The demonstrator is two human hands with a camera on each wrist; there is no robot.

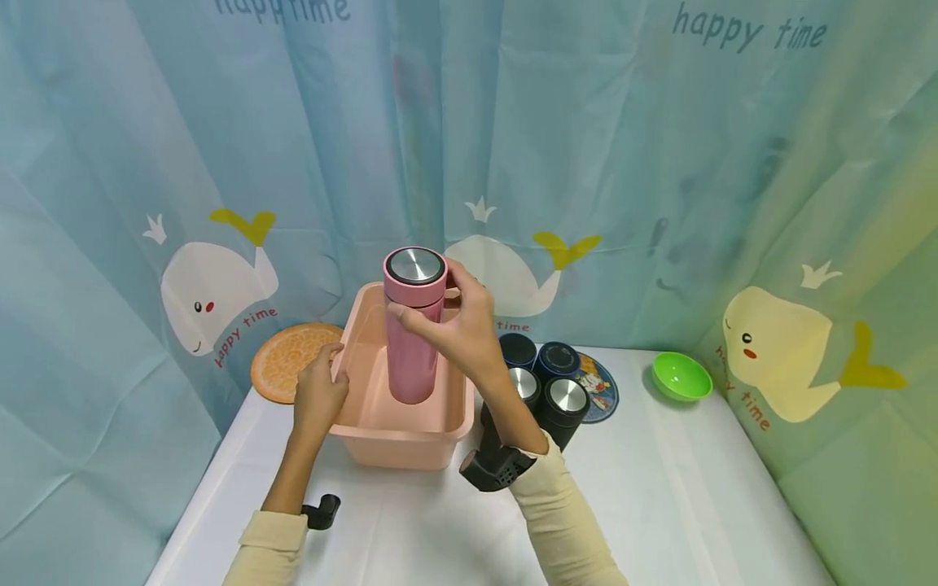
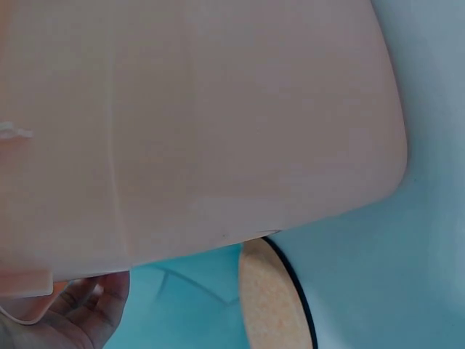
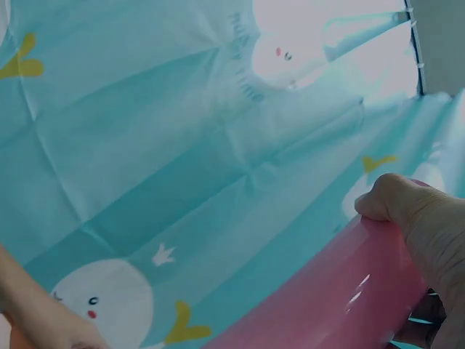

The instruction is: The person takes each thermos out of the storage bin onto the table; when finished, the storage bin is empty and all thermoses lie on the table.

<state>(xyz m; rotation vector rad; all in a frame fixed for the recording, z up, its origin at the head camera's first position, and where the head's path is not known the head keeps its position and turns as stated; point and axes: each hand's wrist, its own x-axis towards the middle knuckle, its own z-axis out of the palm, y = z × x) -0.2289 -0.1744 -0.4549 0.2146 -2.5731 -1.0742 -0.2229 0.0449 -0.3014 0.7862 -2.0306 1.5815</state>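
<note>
A pink thermos bottle [image 1: 412,350] with a silver-topped lid stands upright over the inside of a peach plastic basin [image 1: 403,452]. My right hand [image 1: 466,324] grips it near the top, thumb in front and fingers behind. In the right wrist view the thumb lies along the glossy pink bottle [image 3: 327,291]. My left hand [image 1: 320,395] holds the basin's left rim. From the left wrist, the basin's outer wall [image 2: 240,123] fills most of the view, with curled fingers of the left hand [image 2: 91,313] at its rim. Whether the bottle touches the basin's floor I cannot tell.
Several dark bottles [image 1: 567,396] stand together right of the basin, partly behind my right forearm. A round patterned mat [image 1: 602,391] lies behind them. A green bowl [image 1: 681,377] sits at the far right, and an orange-slice mat [image 1: 282,366] at the left by the curtain.
</note>
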